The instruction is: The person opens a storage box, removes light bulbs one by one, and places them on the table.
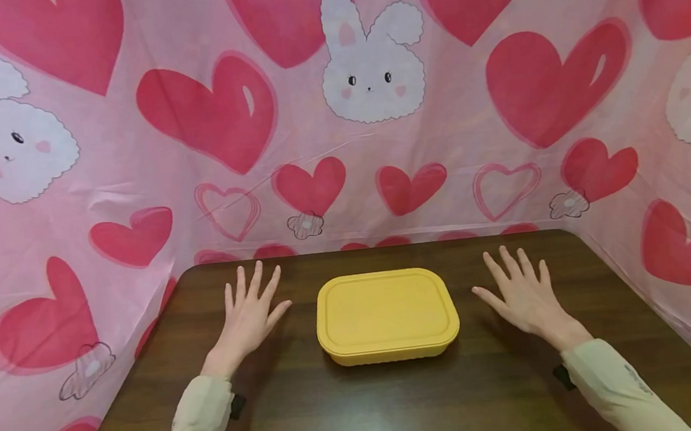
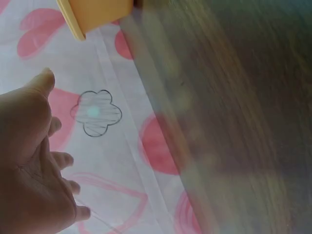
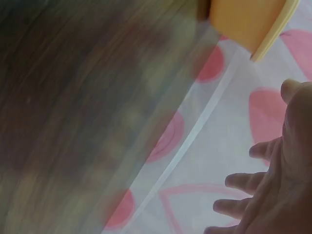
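A yellow rectangular container with a lid (image 1: 387, 313) stands on the dark wooden table between my two hands. Left of it, my left hand (image 1: 250, 317) is held palm down with fingers spread and holds nothing. On the other side my right hand (image 1: 526, 295) mirrors it, fingers spread and nothing held. Both thumbs point toward the container, with a gap on each side. In the left wrist view, the container's side (image 2: 100, 12) shows at the top, beyond the thumb. The right wrist view also catches the container's side (image 3: 246, 22) at the top.
The brown wooden table (image 1: 367, 417) has rounded far corners. Behind it and along both sides hangs a pink cloth (image 1: 305, 128) printed with hearts, rabbits and flowers. Beige sleeves cover my forearms, and a small black device sits under each wrist.
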### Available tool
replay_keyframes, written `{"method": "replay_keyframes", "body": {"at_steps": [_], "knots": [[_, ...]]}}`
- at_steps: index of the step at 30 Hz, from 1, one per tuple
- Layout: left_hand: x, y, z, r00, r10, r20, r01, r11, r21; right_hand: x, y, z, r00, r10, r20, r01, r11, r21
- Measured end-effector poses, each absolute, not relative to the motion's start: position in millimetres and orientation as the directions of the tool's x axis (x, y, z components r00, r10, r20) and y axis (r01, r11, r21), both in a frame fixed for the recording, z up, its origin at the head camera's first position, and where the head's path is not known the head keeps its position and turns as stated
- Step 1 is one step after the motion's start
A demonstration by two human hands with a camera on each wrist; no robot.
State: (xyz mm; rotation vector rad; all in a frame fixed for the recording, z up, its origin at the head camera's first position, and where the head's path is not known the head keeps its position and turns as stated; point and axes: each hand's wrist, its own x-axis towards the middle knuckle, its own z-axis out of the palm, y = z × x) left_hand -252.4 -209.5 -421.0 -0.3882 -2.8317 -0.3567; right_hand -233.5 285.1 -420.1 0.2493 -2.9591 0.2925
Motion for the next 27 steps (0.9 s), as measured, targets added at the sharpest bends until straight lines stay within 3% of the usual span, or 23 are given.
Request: {"method": "replay_keyframes", "body": {"at_steps": [13, 18, 23, 27], "knots": [[-240, -182, -418, -0.938, 0.252, 0.239, 0.341, 0.802, 0.49, -213, 254, -415, -0.954, -0.239, 0.179, -0.291, 0.876, -0.384], [-239, -170, -424, -0.923, 0.247, 0.296, 0.378, 0.731, 0.568, -210, 244, -419, -0.938, -0.27, 0.217, -0.342, 0.824, -0.452], [-238, -160, -426, -0.943, 0.215, 0.253, 0.332, 0.626, 0.706, -213, 239, -425, -0.931, -0.277, 0.239, -0.361, 0.795, -0.487], [-237, -156, -428, -0.959, 0.212, 0.186, 0.279, 0.616, 0.737, -215, 236, -428, -0.926, -0.295, 0.237, -0.376, 0.787, -0.489]]}}
